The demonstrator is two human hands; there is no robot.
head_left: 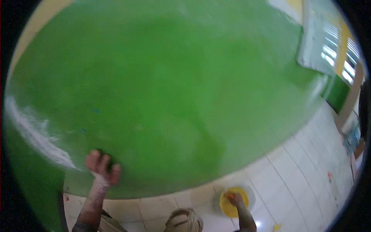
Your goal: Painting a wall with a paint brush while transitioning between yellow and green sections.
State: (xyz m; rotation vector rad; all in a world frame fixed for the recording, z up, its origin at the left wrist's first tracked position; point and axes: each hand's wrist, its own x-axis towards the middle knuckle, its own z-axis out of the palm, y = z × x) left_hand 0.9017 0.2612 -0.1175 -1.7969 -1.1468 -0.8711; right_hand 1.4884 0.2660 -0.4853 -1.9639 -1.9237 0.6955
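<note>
My left hand [102, 167] is against the green wall [166, 85], low on its left side. Its fingers are bent and apart, with dark shadow around the tips. Lower right, my right hand [237, 200] reaches into a round container [252, 197] with a pale rim and a yellow inside. The fingers there look closed around something small and orange [230, 195], too blurred to name. The green surface looks smooth, with a few small blue marks and a darker patch low in the middle.
A rough white patch [42, 135] marks the wall at left. White floor tiles [299, 170] run along its foot, with small red and yellow scraps. At upper right are a pale panel [315, 42] and a louvred window [351, 58]. A brown upright piece [351, 96] stands near the right edge.
</note>
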